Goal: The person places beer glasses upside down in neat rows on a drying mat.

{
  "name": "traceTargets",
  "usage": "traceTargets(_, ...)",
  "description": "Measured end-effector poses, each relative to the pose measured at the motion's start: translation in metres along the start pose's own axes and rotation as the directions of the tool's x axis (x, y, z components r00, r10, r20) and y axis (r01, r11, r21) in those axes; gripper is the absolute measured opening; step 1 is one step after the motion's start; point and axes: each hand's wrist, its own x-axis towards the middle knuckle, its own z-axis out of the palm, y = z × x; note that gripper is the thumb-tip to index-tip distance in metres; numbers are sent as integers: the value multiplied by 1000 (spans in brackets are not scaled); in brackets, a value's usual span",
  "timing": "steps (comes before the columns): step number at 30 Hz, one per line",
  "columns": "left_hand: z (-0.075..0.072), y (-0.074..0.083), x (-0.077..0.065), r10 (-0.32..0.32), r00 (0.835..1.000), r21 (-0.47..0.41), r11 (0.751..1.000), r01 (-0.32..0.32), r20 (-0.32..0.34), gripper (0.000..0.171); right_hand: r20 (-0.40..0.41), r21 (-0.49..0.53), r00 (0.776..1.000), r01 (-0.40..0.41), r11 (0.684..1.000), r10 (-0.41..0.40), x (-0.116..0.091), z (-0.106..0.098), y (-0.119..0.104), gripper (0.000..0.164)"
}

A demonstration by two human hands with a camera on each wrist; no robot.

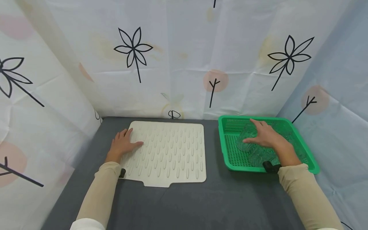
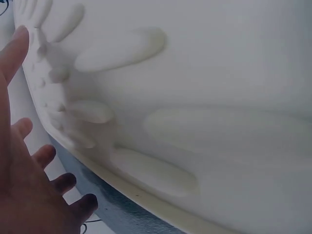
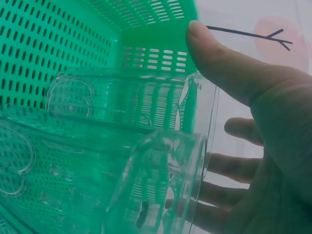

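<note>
My left hand [image 1: 122,145] is at the left edge of a cream drainer tray [image 1: 169,153] covered in raised oblong bumps. Its thumb reaches over the tray's surface, and the fingers spread along the edge; whether they touch it I cannot tell. Above a green plastic basket [image 1: 222,143] is my right hand [image 1: 265,135], thumb and fingers wide apart. Inside the basket, clear drinking glasses lie on their sides. The right wrist view shows a nearer glass [image 3: 122,170] and a farther glass [image 3: 122,95], their rims close to the spread fingers, with no grip visible.
Both the tray and the basket stand on a dark grey table [image 1: 184,204]. Printed white fabric [image 1: 184,51] hangs behind the table and on both sides. The basket's far right side lies close to the right fabric.
</note>
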Motion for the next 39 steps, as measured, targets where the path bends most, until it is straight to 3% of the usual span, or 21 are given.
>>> traceTargets(11, 2, -5, -4, -56, 997, -7, 998, 56, 59, 105, 24, -1, 1000, 5, 1000, -5, 5, 1, 3, 109)
traceTargets(18, -3, 1, -9, -69, 993, 23, 997, 67, 95, 101, 30, -9, 1000, 6, 1000, -6, 8, 4, 5, 106)
traceTargets(28, -8, 7, -11, -76, 993, 10, 997, 75, 90, 100, 22, -30, 1000, -13, 999, 14, 11, 4, 3, 95)
traceTargets(39, -7, 9, -14, -93, 989, -27, 995, 96, 114, 100, -11, -22, 1000, -9, 1000, 8, 12, 2, 3, 95)
